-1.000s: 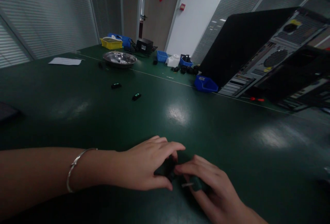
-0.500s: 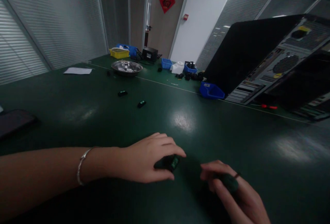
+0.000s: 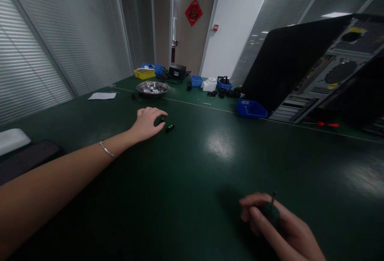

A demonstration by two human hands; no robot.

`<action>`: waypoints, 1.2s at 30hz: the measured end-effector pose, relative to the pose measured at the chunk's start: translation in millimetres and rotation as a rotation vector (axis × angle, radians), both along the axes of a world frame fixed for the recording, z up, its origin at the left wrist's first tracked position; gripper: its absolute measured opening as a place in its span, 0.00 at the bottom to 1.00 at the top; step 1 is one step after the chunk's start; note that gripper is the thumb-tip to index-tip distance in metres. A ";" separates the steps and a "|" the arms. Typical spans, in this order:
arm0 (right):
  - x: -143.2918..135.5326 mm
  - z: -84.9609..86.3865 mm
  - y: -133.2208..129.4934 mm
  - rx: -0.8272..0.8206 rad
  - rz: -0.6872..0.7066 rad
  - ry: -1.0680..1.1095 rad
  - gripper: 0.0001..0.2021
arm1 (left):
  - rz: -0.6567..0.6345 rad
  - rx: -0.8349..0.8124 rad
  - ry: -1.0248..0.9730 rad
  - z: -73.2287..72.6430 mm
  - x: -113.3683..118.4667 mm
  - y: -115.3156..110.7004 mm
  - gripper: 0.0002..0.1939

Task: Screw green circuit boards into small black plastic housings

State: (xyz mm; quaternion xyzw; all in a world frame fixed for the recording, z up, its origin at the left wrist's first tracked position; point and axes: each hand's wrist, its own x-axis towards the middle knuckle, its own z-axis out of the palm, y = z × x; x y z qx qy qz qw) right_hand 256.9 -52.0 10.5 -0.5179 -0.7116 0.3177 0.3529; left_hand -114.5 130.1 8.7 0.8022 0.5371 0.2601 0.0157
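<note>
My left hand [image 3: 147,123] reaches out over the green table, thumb and fingers curved around a small black part with a green face [image 3: 162,119]. Just to the right of the fingertips, a similar black and green part [image 3: 170,128] lies on the table. Near the front right, my right hand [image 3: 279,225] is closed around the dark green handle of what looks like a screwdriver [image 3: 271,212]. Its thin metal shaft points upward, and the fingers hide the rest of the handle.
A metal bowl [image 3: 153,89] with small things inside stands beyond my left hand. Paper [image 3: 102,96] and a dark flat object [image 3: 33,159] lie at left. A blue bin [image 3: 252,109] sits beside a black computer case [image 3: 279,61] at right. Small bins and cables line the back.
My left hand has moved forward and left with the small black part, close to the parts on the table. My right hand stays in place, the tool's shaft now showing. The view has shifted slightly.
</note>
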 end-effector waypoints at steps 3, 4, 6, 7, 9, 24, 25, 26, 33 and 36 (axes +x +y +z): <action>0.0 -0.6 -0.1 -0.026 0.002 0.011 0.12 | -0.004 -0.021 0.044 -8.6 -1.2 2.8 0.15; -0.1 -0.6 -0.2 -0.031 0.002 0.020 0.12 | -0.004 -0.025 0.052 -9.6 -1.1 2.9 0.15; -0.3 -0.2 -0.5 -0.036 0.004 0.030 0.12 | -0.003 -0.020 0.060 -9.1 0.1 1.8 0.17; -0.4 0.0 -0.5 -0.037 0.006 0.033 0.13 | -0.002 -0.011 0.061 -8.0 1.5 0.4 0.18; -0.7 0.0 -0.2 -0.033 0.003 0.037 0.13 | -0.004 0.013 0.060 -4.9 6.1 -3.8 0.20; -1.9 -4.6 6.0 0.113 0.081 -0.025 0.15 | -0.444 -0.078 -0.062 13.7 76.9 -70.7 0.13; -1.9 -4.7 5.7 0.122 0.086 -0.023 0.17 | -0.524 -0.119 -0.082 13.2 85.3 -81.2 0.15; -1.9 -4.9 5.4 0.119 0.084 -0.021 0.18 | -0.619 -0.197 -0.164 12.4 92.1 -90.5 0.18; -0.8 -14.1 8.5 0.085 0.036 0.008 0.17 | -0.722 -0.409 -0.232 6.9 97.2 -98.8 0.17; -0.1 -17.0 11.9 0.124 -0.006 0.043 0.15 | -0.766 -0.427 -0.188 5.9 95.6 -92.1 0.16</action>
